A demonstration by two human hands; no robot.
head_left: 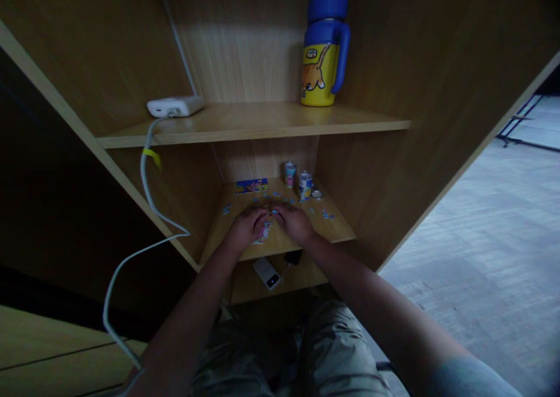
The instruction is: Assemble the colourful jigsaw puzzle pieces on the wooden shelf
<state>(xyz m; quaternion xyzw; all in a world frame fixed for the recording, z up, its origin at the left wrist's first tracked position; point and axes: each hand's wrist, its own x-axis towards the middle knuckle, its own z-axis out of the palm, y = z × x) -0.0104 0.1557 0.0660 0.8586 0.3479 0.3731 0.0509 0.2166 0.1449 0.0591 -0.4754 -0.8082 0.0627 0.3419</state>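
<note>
My left hand (248,227) and my right hand (294,222) meet fingertip to fingertip low over the middle shelf. A small blue jigsaw puzzle piece (274,211) shows at the fingertips of my right hand, whose fingers are closed in a pinch. The fingers of my left hand are also closed; what they hold, if anything, is hidden. Just below the hands lies a joined cluster of puzzle pieces (264,231), partly covered by my left hand. Loose pieces (328,214) are scattered around, more of them (227,208) at the left. Behind lies a colourful picture card (251,186).
Two small printed cans (305,186) (290,174) stand at the back right beside a round metal lid (317,195). The upper shelf (254,123) holds a blue and yellow bottle (321,65) and a white charger (175,106) with a dangling cable (144,175). A phone (266,273) lies below.
</note>
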